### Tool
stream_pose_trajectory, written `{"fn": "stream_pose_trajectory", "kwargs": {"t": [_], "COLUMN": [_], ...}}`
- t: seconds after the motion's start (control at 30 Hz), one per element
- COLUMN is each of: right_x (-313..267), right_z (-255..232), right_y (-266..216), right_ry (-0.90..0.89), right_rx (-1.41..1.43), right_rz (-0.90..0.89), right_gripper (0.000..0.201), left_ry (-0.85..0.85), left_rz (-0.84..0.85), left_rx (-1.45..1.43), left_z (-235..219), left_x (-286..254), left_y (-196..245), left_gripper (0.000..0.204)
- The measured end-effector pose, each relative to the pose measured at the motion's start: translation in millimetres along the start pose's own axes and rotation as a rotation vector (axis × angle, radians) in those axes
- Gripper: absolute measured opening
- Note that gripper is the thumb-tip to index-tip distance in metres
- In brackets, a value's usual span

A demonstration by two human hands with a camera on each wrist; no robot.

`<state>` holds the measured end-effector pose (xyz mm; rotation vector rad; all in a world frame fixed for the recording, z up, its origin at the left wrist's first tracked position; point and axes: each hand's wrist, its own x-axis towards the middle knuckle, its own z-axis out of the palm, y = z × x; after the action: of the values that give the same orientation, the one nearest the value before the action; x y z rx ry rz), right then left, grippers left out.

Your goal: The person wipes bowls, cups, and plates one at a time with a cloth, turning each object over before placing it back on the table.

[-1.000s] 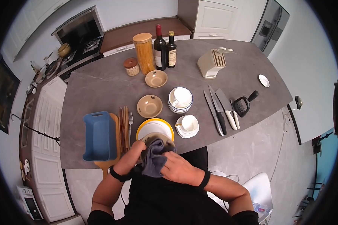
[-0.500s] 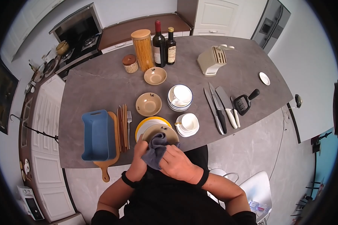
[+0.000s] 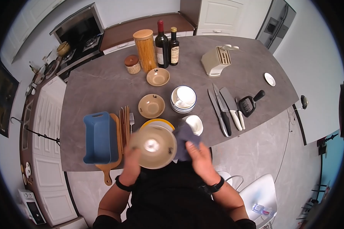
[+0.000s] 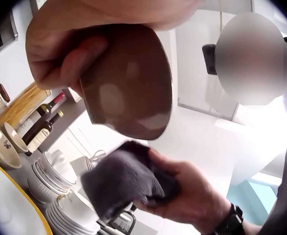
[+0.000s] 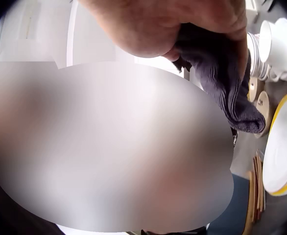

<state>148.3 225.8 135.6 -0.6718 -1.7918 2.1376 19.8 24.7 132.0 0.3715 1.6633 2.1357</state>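
My left hand [image 3: 131, 165] grips a beige bowl [image 3: 158, 152] by its left side, above the yellow-rimmed plate [image 3: 158, 121] at the counter's front edge. The bowl's inside faces up toward the head camera; its brown outside [image 4: 129, 93] shows in the left wrist view. A dark grey cloth [image 3: 184, 137] is bunched in my right hand [image 3: 203, 163], thumb on top, apart from the bowl on its right. Behind the cloth stand a white cup [image 3: 195, 124] and saucers, partly hidden. Much of the right wrist view is blurred out, though the cloth [image 5: 227, 83] shows there.
Two beige bowls, the nearer one [image 3: 151, 106], stand beyond the plate, beside stacked white dishes [image 3: 184, 97]. To the left are chopsticks [image 3: 124, 128], a fork [image 3: 132, 120] and a blue bin [image 3: 100, 139] on a wooden board. Several knives [image 3: 225, 110] lie right; bottles [image 3: 162, 49] stand behind.
The cloth was pressed inside the bowl earlier; now my right hand has drawn it out to the right. My left hand has moved left and lower, with the bowl tipped toward the camera.
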Motion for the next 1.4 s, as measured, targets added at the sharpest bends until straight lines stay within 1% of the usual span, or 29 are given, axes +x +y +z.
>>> {"fn": "stream_pose_trajectory", "kwargs": {"t": [0.03,0.1,0.2,0.3,0.33,0.43,0.53,0.63,0.67,0.77,0.8,0.87,0.9,0.93,0.97,1.0,1.03,1.07,1.1,1.13,1.17,1.23,1.27,1.37,1.4], "right_x": [-4.3,-4.0,-4.6,-2.9,-1.7,1.0,0.8,6.4,8.3,7.8,7.1,3.3,3.2,2.7,2.8,3.3,3.7,3.7,3.0,1.8,0.6,-1.8,-3.0,-1.5,-0.4], "right_z": [14.4,18.2,9.6,12.6,13.9,14.0,14.3,13.6,18.9,25.7,23.8,15.3,13.1,12.1,12.4,13.8,14.7,15.2,15.4,15.1,13.9,10.8,8.2,3.8,4.1], "right_y": [2.9,7.6,11.1,7.0,9.0,11.7,6.5,28.9,29.0,23.1,21.3,19.1,18.7,18.6,18.5,14.9,11.4,8.1,6.6,11.5,13.1,15.3,18.9,24.3,21.4], "right_ry": [-0.048,-0.071,-0.294,-0.412,-0.426,-0.373,-0.222,-0.016,0.040,-0.001,-0.055,-0.167,-0.235,-0.303,-0.370,-0.399,-0.435,-0.468,-0.500,-0.486,-0.427,-0.313,-0.255,-0.107,-0.068], "right_rx": [-0.078,-0.044,-0.123,-0.301,-0.333,-0.366,-0.419,-0.201,-0.097,-0.115,-0.120,-0.134,-0.181,-0.224,-0.266,-0.282,-0.392,-0.504,-0.616,-0.587,-0.561,-0.511,-0.492,-0.399,-0.349], "right_rz": [-0.129,-0.080,0.039,-0.088,-0.104,-0.131,0.025,0.034,-0.027,-0.079,-0.043,0.035,0.014,-0.008,-0.031,-0.047,-0.070,-0.090,-0.110,-0.135,-0.161,-0.209,-0.170,-0.081,-0.065], "right_gripper": [0.038,0.036,0.033,0.038,0.038,0.034,0.031,0.027,0.025,0.024,0.025,0.026,0.027,0.027,0.028,0.027,0.025,0.024,0.023,0.021,0.022,0.025,0.025,0.027,0.028], "left_ry": [-0.174,-0.404,-0.679,-0.859,-0.978,-0.923,-0.627,-0.296,-0.178,-0.047,-0.091,-0.335,-0.453,-0.549,-0.603,-0.658,-0.716,-0.848,-0.886,-0.925,-0.964,-0.745,-0.633,-0.342,-0.267], "left_rz": [0.000,-0.109,-0.338,-0.408,-0.402,-0.292,-0.373,-0.282,-0.223,-0.144,-0.148,-0.239,-0.282,-0.245,-0.223,-0.199,-0.176,-0.231,-0.233,-0.235,-0.234,-0.126,-0.078,-0.089,-0.089], "left_rx": [0.169,0.226,0.260,0.463,0.608,0.505,0.363,0.159,0.188,0.114,0.164,0.363,0.465,0.556,0.670,0.786,0.901,1.063,1.101,1.138,1.176,0.915,0.783,0.605,0.627], "left_z": [8.2,12.1,1.3,2.6,2.2,-4.9,-3.0,9.5,17.3,19.9,15.7,2.2,-4.1,-7.0,-6.8,-5.1,-2.9,-0.3,4.4,10.8,14.9,13.8,12.0,6.9,8.9], "left_x": [1.6,7.3,18.1,30.1,39.1,43.3,34.8,12.0,3.1,1.2,4.0,12.2,17.3,22.1,24.4,26.3,28.8,32.8,34.4,35.6,37.0,33.4,28.9,18.3,14.1], "left_y": [4.5,15.4,24.5,36.4,39.6,12.8,5.3,-5.1,-13.3,-28.4,-23.8,-2.6,4.2,7.0,9.7,12.3,15.0,18.1,18.5,18.2,17.7,3.3,-4.2,-12.0,-10.6], "left_gripper": [0.054,0.054,0.055,0.058,0.064,0.059,0.050,0.041,0.036,0.029,0.028,0.035,0.039,0.040,0.040,0.040,0.040,0.044,0.044,0.044,0.045,0.039,0.037,0.034,0.030]}}
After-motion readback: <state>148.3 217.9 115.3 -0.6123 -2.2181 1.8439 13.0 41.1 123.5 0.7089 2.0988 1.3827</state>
